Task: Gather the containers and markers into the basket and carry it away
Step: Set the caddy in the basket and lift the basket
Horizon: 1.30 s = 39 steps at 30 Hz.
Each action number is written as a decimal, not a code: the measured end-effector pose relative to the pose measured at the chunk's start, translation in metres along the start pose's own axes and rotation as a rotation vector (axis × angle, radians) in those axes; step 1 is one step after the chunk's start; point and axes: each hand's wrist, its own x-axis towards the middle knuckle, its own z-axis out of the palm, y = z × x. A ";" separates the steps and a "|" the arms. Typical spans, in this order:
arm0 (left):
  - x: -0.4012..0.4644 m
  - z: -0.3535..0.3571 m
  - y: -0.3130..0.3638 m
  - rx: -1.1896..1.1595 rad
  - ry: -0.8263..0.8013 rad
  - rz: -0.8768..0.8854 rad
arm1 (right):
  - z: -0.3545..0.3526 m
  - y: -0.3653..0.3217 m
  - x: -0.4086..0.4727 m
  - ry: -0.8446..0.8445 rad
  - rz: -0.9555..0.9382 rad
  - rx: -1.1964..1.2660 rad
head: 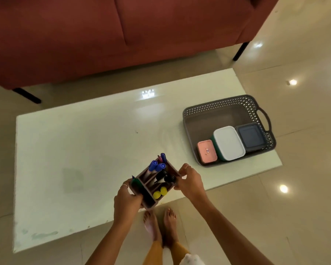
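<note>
Low in the frame's centre, both hands grip a brown divided organiser (154, 186) of blue, black and yellow-capped markers (157, 167): the left hand (127, 202) wraps its lower-left end, the right hand (190, 181) pinches its right edge, above the near rim of the pale glossy counter (84, 150). Further right on the counter sits a grey perforated plastic basket (214, 109) holding a small pink lidded container (207, 151), a white-lidded green container (228, 142) and a grey-blue square container (251, 136). Across the top stretches a rust-red sofa (84, 35).

Sofa (65, 39) cut off by frame; pink container (207, 151) label unreadable.
</note>
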 end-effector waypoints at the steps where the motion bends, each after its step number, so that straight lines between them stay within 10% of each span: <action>1: 0.001 0.003 0.006 0.019 -0.010 0.025 | -0.006 0.002 0.000 0.025 -0.001 0.016; 14: 0.012 0.090 0.157 0.055 -0.037 0.273 | -0.141 -0.026 0.064 0.352 -0.182 0.087; 39: 0.122 0.219 0.210 0.361 0.135 0.198 | -0.210 0.006 0.229 0.034 -0.199 -0.219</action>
